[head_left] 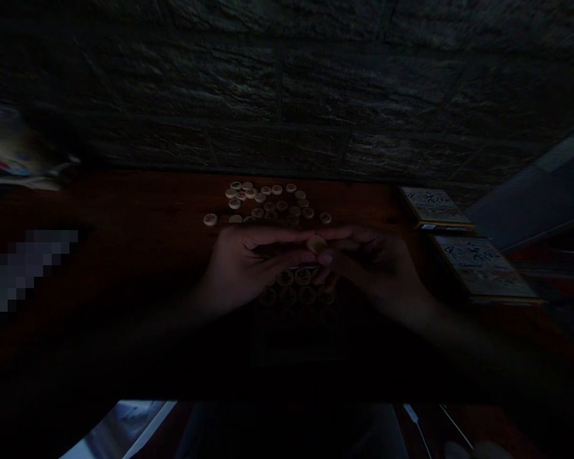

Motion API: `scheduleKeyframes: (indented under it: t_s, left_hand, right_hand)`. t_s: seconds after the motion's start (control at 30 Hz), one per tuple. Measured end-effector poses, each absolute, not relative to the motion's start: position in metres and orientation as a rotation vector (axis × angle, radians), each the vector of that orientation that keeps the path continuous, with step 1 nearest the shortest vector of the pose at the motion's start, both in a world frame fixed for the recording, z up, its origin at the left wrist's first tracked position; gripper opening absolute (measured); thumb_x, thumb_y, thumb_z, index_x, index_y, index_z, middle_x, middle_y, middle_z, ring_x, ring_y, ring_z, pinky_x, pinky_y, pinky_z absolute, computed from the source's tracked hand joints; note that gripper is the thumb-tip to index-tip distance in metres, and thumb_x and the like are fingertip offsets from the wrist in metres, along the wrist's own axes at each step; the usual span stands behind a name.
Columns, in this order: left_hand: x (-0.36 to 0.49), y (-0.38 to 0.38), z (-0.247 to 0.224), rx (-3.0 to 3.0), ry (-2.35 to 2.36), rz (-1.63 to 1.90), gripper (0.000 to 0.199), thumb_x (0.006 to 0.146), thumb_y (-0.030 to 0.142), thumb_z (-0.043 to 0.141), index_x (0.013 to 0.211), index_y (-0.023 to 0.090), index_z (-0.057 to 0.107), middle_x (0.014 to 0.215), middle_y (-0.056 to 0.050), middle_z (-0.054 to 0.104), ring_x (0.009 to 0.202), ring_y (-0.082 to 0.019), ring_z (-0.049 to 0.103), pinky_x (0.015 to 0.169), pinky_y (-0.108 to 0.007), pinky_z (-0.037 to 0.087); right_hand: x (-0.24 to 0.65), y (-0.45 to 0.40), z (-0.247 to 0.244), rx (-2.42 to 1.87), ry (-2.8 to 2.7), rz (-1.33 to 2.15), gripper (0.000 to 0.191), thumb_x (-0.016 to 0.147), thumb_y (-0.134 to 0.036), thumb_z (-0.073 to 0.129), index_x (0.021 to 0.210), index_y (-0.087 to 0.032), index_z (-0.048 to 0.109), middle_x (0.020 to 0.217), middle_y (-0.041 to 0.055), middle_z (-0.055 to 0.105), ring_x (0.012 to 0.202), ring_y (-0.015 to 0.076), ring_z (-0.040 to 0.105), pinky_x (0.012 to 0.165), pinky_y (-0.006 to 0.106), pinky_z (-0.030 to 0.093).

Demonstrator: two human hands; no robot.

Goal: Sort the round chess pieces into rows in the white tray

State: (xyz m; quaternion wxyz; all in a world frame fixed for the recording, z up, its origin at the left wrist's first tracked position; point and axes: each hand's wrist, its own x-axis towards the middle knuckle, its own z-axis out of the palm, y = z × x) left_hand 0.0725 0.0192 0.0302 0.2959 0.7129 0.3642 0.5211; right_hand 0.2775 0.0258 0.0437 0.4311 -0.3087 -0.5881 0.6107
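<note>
Between the fingertips of both hands is a round, pale Chinese chess piece (317,244). My left hand (249,255) pinches it from the left with thumb and forefinger. On the other side, my right hand (368,258) grips it with thumb and forefinger. Below the hands, several chess pieces (287,296) sit in rows in a dark box or tray (296,350), whose edges are hard to make out in the gloom. Beyond the hands lie several loose chess pieces (269,206), some showing red or dark characters and some blank sides; the nearest ones are partly hidden by my fingers.
On the right of the brown wooden table (143,201) lie two flat printed boxes, one farther back (435,205) and one nearer (483,264). A stone-block wall (277,89) rises behind the table. A pale plastic bag (19,153) stands at the far left.
</note>
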Motion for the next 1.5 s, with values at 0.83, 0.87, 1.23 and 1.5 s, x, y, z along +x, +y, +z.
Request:
scheduleKeyframes:
  t_s: [0.83, 0.87, 1.23, 1.5]
  left_hand:
    - [0.073, 0.023, 0.033, 1.707, 0.878, 1.231, 0.018, 0.080, 0.014, 0.082, 0.097, 0.016, 0.078, 0.098, -0.005, 0.081, 0.088, -0.017, 0.078, 0.080, -0.023, 0.063]
    - [0.072, 0.023, 0.032, 1.687, 0.865, 1.202, 0.019, 0.080, 0.014, 0.081, 0.099, 0.016, 0.078, 0.100, -0.005, 0.081, 0.089, -0.018, 0.078, 0.080, -0.023, 0.063]
    - [0.074, 0.021, 0.043, 1.601, 0.772, 1.024, 0.014, 0.089, 0.019, 0.074, 0.103, 0.018, 0.078, 0.102, -0.004, 0.081, 0.094, -0.015, 0.076, 0.084, -0.019, 0.060]
    - [0.075, 0.019, 0.043, 1.555, 0.832, 1.077, 0.022, 0.087, 0.026, 0.077, 0.109, 0.021, 0.078, 0.108, -0.005, 0.080, 0.095, -0.018, 0.077, 0.085, -0.025, 0.063]
  right_hand:
    - [0.284, 0.024, 0.036, -0.696, -1.839, 0.870, 0.030, 0.084, -0.014, 0.078, 0.113, -0.024, 0.075, 0.087, -0.0012, 0.073, 0.074, 0.0107, 0.069, 0.069, 0.023, 0.058]
    - [0.285, 0.025, 0.035, -0.672, -1.888, 0.782, 0.032, 0.084, -0.014, 0.079, 0.114, -0.025, 0.075, 0.090, -0.0004, 0.073, 0.079, 0.0118, 0.069, 0.073, 0.025, 0.058]
    - [0.289, 0.029, 0.036, -0.567, -2.129, 0.448, 0.039, 0.087, -0.011, 0.073, 0.125, -0.021, 0.070, 0.095, 0.0031, 0.067, 0.082, 0.0130, 0.064, 0.069, 0.025, 0.053]
    - [0.291, 0.029, 0.038, -0.647, -2.107, 0.419, 0.032, 0.085, -0.019, 0.077, 0.116, -0.023, 0.071, 0.101, 0.0042, 0.073, 0.086, 0.0176, 0.067, 0.075, 0.031, 0.054]
